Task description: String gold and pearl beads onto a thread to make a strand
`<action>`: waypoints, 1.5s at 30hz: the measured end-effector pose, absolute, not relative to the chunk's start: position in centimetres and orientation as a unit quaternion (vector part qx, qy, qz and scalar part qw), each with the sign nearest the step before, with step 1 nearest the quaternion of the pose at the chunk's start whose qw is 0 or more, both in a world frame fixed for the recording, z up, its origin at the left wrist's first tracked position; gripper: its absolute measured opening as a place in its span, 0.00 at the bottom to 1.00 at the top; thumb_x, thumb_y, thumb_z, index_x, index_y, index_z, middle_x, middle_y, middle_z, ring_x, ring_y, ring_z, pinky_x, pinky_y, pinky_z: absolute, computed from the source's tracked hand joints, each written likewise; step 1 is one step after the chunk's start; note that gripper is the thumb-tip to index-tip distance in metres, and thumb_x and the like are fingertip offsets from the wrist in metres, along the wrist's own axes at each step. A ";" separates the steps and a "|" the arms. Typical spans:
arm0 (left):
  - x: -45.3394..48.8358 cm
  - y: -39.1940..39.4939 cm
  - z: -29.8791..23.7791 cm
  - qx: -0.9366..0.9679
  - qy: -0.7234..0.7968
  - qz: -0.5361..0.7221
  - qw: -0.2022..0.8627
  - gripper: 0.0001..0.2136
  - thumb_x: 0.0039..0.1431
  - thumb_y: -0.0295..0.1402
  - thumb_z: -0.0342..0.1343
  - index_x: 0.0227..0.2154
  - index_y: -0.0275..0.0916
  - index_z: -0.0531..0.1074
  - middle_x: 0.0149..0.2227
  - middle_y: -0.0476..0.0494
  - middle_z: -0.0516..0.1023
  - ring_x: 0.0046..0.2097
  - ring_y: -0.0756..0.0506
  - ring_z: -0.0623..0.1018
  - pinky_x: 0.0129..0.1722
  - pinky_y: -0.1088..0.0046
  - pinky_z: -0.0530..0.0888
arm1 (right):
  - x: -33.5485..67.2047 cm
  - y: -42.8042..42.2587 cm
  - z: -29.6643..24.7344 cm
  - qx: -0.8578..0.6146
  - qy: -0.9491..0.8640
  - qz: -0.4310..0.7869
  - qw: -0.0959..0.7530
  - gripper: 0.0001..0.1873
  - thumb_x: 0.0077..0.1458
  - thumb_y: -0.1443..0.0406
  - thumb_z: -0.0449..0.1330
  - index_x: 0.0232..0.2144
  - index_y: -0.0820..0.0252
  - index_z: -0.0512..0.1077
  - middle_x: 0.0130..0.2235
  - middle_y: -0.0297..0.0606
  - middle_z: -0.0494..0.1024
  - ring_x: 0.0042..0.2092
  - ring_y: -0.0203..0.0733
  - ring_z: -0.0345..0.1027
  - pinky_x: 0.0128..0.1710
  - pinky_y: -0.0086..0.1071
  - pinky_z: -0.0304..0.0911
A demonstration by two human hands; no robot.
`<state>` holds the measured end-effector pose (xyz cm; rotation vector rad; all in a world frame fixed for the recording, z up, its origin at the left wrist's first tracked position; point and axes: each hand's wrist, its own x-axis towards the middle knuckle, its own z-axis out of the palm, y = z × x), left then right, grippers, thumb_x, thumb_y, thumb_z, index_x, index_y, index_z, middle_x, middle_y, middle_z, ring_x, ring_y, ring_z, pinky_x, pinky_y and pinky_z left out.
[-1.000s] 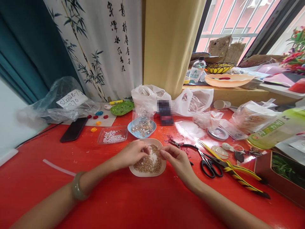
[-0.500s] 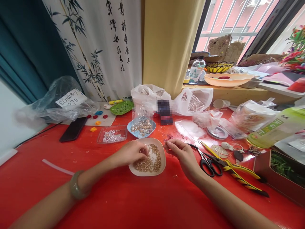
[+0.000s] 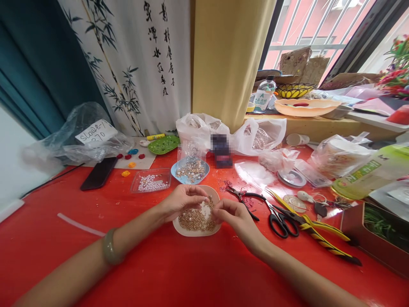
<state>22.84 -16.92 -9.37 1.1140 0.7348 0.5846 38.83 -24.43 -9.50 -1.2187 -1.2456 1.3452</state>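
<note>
A pale shallow dish (image 3: 196,233) of small gold beads (image 3: 191,219) stands on the red tabletop in front of me. Over its back left part, my left hand (image 3: 179,202) is closed in a pinch, thumb and fingertips together. At the dish's right rim my right hand (image 3: 239,221) also pinches, its fingertips turned towards the left hand. Whatever sits between either set of fingertips is too small to name. Behind the dish are a blue plate (image 3: 179,178) of mixed beads and a clear tray (image 3: 135,187) with white pearl beads (image 3: 150,182).
Right of the hands lie small pliers (image 3: 239,195), black-handled scissors (image 3: 281,224) and yellow-black long-nose pliers (image 3: 322,236). An open box (image 3: 354,226) stands at the far right. Plastic bags (image 3: 260,136) line the back. A phone (image 3: 99,174) and a clear strip (image 3: 79,224) lie leftward.
My left hand has lifted from the beads and turned its fingertips to the right. My right hand has moved left and down to the dish rim, uncovering the small pliers.
</note>
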 end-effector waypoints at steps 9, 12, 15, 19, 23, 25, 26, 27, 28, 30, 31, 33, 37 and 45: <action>23.1 -17.0 -9.1 0.503 0.350 0.284 0.737 0.11 0.35 0.30 0.65 0.23 0.32 0.72 0.24 0.47 0.74 0.25 0.54 0.71 0.27 0.78 0.67 | 38.9 -24.5 -9.4 -0.494 -0.505 0.544 0.453 0.06 0.44 0.68 0.55 0.18 0.62 0.67 0.20 0.31 0.70 0.24 0.33 0.63 0.27 0.27 0.59; 23.0 -17.0 -9.2 0.505 0.348 0.287 0.736 0.10 0.35 0.30 0.64 0.23 0.33 0.72 0.24 0.48 0.74 0.24 0.55 0.70 0.26 0.79 0.66 | 38.9 -24.4 -9.3 -0.496 -0.505 0.543 0.451 0.06 0.44 0.69 0.55 0.18 0.63 0.67 0.20 0.32 0.70 0.23 0.33 0.62 0.26 0.27 0.59; 23.0 -17.0 -9.2 0.518 0.348 0.289 0.726 0.09 0.36 0.30 0.64 0.23 0.33 0.72 0.24 0.48 0.74 0.24 0.54 0.70 0.26 0.79 0.66 | 38.9 -24.4 -9.4 -0.498 -0.508 0.540 0.449 0.06 0.44 0.69 0.55 0.18 0.63 0.67 0.20 0.32 0.70 0.23 0.33 0.63 0.26 0.27 0.59; 23.0 -17.0 -9.1 0.556 0.347 0.294 0.696 0.10 0.36 0.29 0.63 0.24 0.33 0.72 0.26 0.46 0.74 0.27 0.53 0.71 0.28 0.77 0.68 | 38.9 -24.4 -9.6 -0.502 -0.516 0.533 0.445 0.06 0.45 0.67 0.56 0.19 0.63 0.68 0.20 0.32 0.70 0.24 0.33 0.63 0.26 0.27 0.59; 22.9 -17.0 -8.7 0.601 0.345 0.298 0.656 0.10 0.38 0.28 0.61 0.28 0.33 0.71 0.27 0.46 0.74 0.30 0.51 0.72 0.30 0.75 0.69 | 38.9 -24.3 -9.9 -0.503 -0.520 0.527 0.446 0.06 0.46 0.65 0.56 0.21 0.63 0.68 0.21 0.32 0.70 0.24 0.33 0.63 0.26 0.27 0.58; 22.8 -17.0 -8.5 0.635 0.347 0.299 0.622 0.07 0.40 0.28 0.60 0.26 0.33 0.71 0.27 0.47 0.74 0.30 0.51 0.72 0.31 0.75 0.69 | 39.0 -24.3 -9.9 -0.502 -0.522 0.526 0.446 0.06 0.46 0.65 0.56 0.21 0.63 0.68 0.21 0.32 0.69 0.25 0.33 0.62 0.26 0.26 0.58; 22.8 -17.0 -8.3 0.653 0.347 0.298 0.604 0.06 0.41 0.28 0.60 0.25 0.34 0.71 0.27 0.47 0.74 0.30 0.51 0.72 0.31 0.75 0.69 | 39.0 -24.3 -9.9 -0.501 -0.523 0.525 0.447 0.06 0.46 0.66 0.56 0.21 0.63 0.68 0.21 0.31 0.69 0.25 0.33 0.62 0.26 0.26 0.58; 22.8 -17.0 -8.2 0.668 0.347 0.296 0.588 0.04 0.41 0.28 0.59 0.24 0.34 0.72 0.26 0.47 0.74 0.30 0.51 0.72 0.32 0.75 0.69 | 39.0 -24.3 -9.9 -0.501 -0.523 0.525 0.447 0.06 0.46 0.66 0.56 0.21 0.63 0.68 0.21 0.31 0.69 0.25 0.33 0.62 0.26 0.26 0.58; 22.7 -17.0 -8.1 0.680 0.348 0.292 0.576 0.04 0.41 0.28 0.59 0.24 0.34 0.72 0.26 0.47 0.74 0.31 0.51 0.72 0.32 0.75 0.69 | 38.9 -24.3 -9.8 -0.499 -0.523 0.526 0.447 0.06 0.46 0.67 0.56 0.20 0.63 0.68 0.21 0.31 0.69 0.24 0.33 0.62 0.26 0.27 0.58; 22.7 -17.0 -8.0 0.695 0.349 0.283 0.562 0.04 0.42 0.29 0.59 0.24 0.35 0.72 0.27 0.47 0.74 0.31 0.50 0.72 0.33 0.74 0.69 | 38.9 -24.3 -9.7 -0.497 -0.523 0.528 0.448 0.06 0.45 0.67 0.56 0.20 0.62 0.68 0.21 0.31 0.69 0.24 0.33 0.62 0.26 0.27 0.58; 22.7 -17.0 -7.9 0.698 0.350 0.280 0.558 0.04 0.42 0.29 0.59 0.24 0.35 0.72 0.27 0.47 0.74 0.31 0.50 0.72 0.33 0.74 0.69 | 38.9 -24.4 -9.6 -0.496 -0.523 0.528 0.449 0.06 0.45 0.67 0.55 0.20 0.62 0.67 0.21 0.31 0.69 0.24 0.33 0.62 0.26 0.27 0.58; 22.6 -17.0 -7.9 0.701 0.353 0.275 0.555 0.04 0.42 0.29 0.58 0.24 0.35 0.73 0.27 0.47 0.75 0.31 0.50 0.73 0.33 0.74 0.69 | 38.9 -24.4 -9.5 -0.492 -0.525 0.529 0.451 0.06 0.45 0.67 0.55 0.20 0.62 0.67 0.20 0.31 0.69 0.24 0.33 0.62 0.26 0.27 0.58; 22.7 -17.1 -7.9 0.697 0.362 0.271 0.557 0.04 0.42 0.29 0.59 0.24 0.35 0.73 0.27 0.46 0.75 0.31 0.49 0.73 0.33 0.74 0.69 | 38.9 -24.5 -9.1 -0.489 -0.526 0.533 0.448 0.06 0.46 0.66 0.56 0.20 0.62 0.68 0.21 0.32 0.70 0.24 0.33 0.62 0.26 0.27 0.59; 22.8 -17.2 -8.2 0.696 0.323 0.267 0.583 0.11 0.41 0.29 0.60 0.31 0.34 0.70 0.31 0.45 0.75 0.34 0.48 0.73 0.34 0.73 0.70 | 39.0 -24.3 -9.7 -0.485 -0.542 0.518 0.450 0.09 0.48 0.62 0.56 0.22 0.63 0.68 0.21 0.31 0.68 0.24 0.32 0.60 0.25 0.27 0.56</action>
